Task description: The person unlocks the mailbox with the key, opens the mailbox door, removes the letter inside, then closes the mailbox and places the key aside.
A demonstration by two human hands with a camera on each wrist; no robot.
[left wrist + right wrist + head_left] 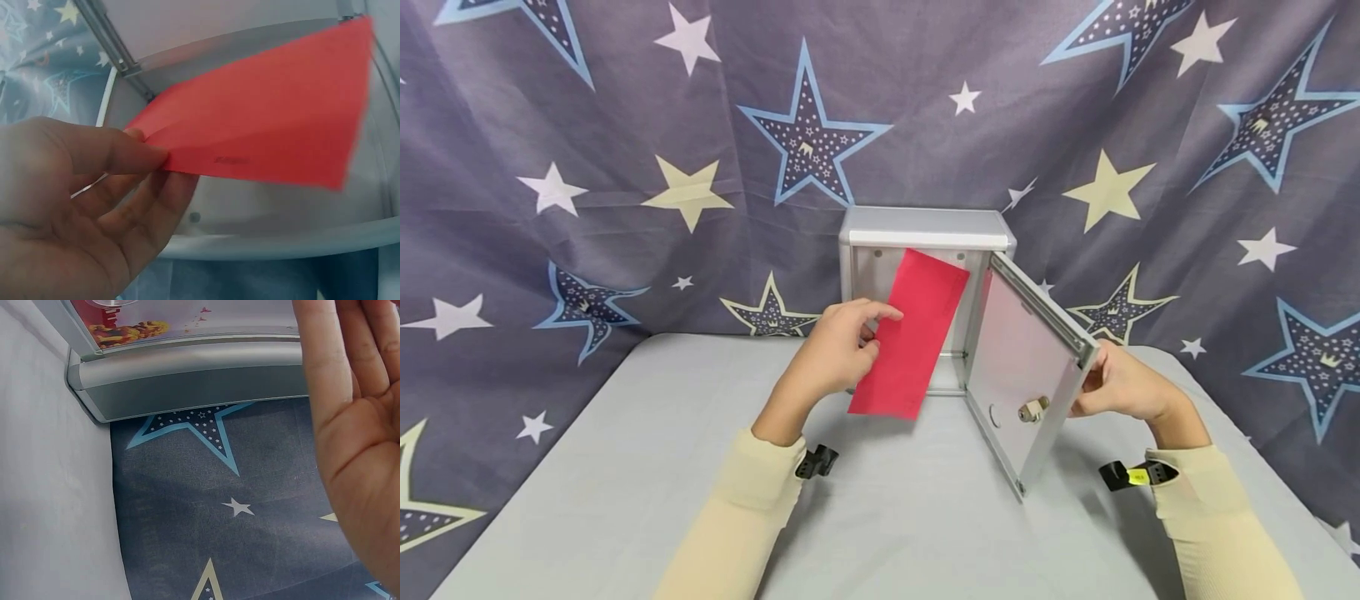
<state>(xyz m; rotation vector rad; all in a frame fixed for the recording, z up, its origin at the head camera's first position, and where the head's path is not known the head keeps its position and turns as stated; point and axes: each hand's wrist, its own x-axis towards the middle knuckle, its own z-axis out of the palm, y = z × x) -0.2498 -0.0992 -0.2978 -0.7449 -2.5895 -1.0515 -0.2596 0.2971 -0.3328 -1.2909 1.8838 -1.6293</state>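
A red paper strip slants across the mouth of a silver-framed box. My left hand pinches its left long edge between thumb and fingers; the left wrist view shows the thumb on the red paper, with the other fingers beneath. The box's hinged door stands swung out to the right, a small lock on its inner face. At the door's outer edge, my right hand touches the far side, fingertips partly hidden. In the right wrist view the fingers of that hand look mostly straight.
A pale cloth-covered table lies under the box. Behind it hangs a dark curtain with star patterns. The right wrist view shows a printed panel with a food picture, framed in silver.
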